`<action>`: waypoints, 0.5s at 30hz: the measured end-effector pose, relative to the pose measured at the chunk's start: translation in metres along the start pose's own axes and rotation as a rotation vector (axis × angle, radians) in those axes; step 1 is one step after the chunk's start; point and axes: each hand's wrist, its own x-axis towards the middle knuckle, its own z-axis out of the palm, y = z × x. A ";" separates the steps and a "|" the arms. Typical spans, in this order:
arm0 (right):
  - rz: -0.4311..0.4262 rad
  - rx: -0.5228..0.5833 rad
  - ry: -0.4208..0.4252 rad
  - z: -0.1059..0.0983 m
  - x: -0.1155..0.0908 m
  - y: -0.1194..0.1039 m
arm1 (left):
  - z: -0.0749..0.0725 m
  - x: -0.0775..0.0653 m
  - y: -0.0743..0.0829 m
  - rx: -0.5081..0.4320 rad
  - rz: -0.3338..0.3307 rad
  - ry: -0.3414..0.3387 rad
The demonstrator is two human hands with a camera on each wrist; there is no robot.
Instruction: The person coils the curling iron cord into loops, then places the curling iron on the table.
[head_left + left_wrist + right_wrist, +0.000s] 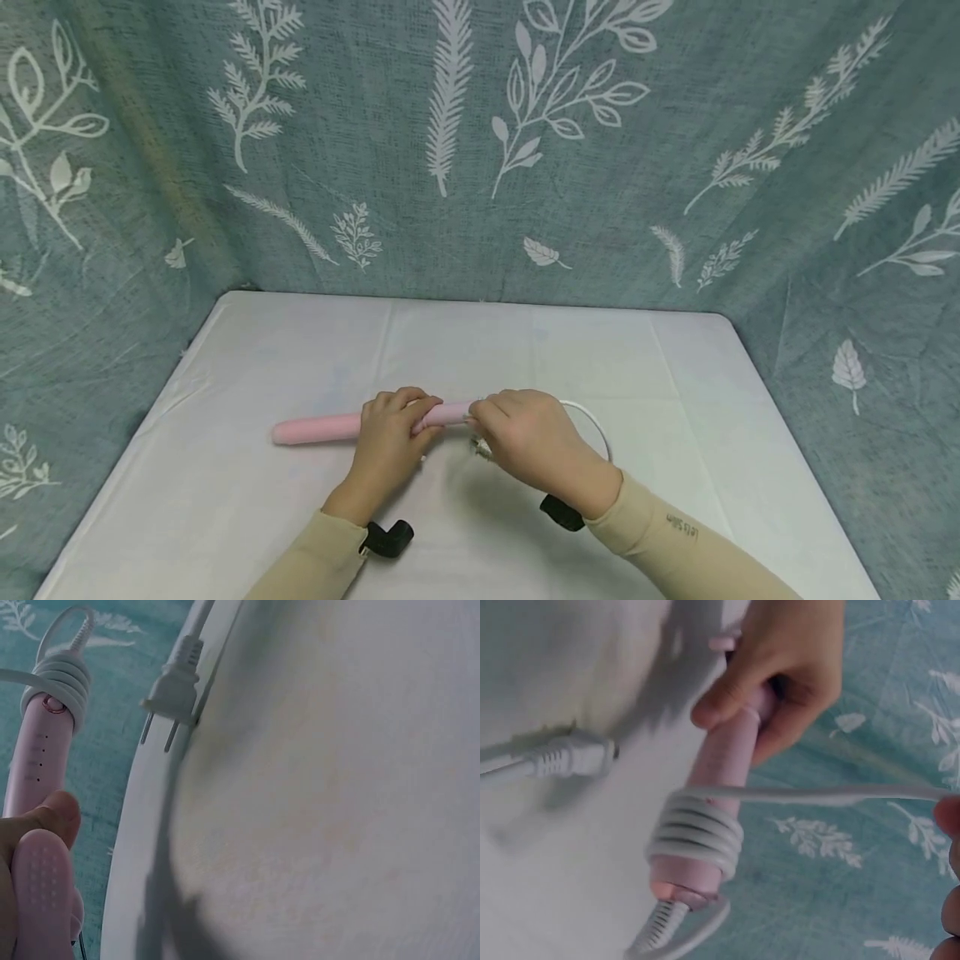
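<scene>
Centrally, pink wand (322,428): held over the white table (300,350), cord (694,832) coiled round its handle (41,757).
Left hand (387,442): gripping the handle.
Right hand (528,437): pinching the cord.
Plug (171,694): prongs (171,736) bare.

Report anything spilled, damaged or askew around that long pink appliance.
Nothing stands out: no spill or damage shows. The white cord coils closely round the pink cylindrical handle of the long pink appliance, and its white two-pronged plug is unplugged.
</scene>
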 end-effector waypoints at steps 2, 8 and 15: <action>0.023 0.017 -0.013 -0.001 0.001 0.003 | 0.001 0.000 0.001 0.004 0.018 0.006; 0.076 0.044 -0.002 -0.003 0.002 0.013 | 0.002 -0.003 0.003 0.007 0.054 0.013; 0.134 0.064 -0.014 -0.006 0.007 0.027 | 0.000 -0.006 0.007 -0.025 0.093 -0.010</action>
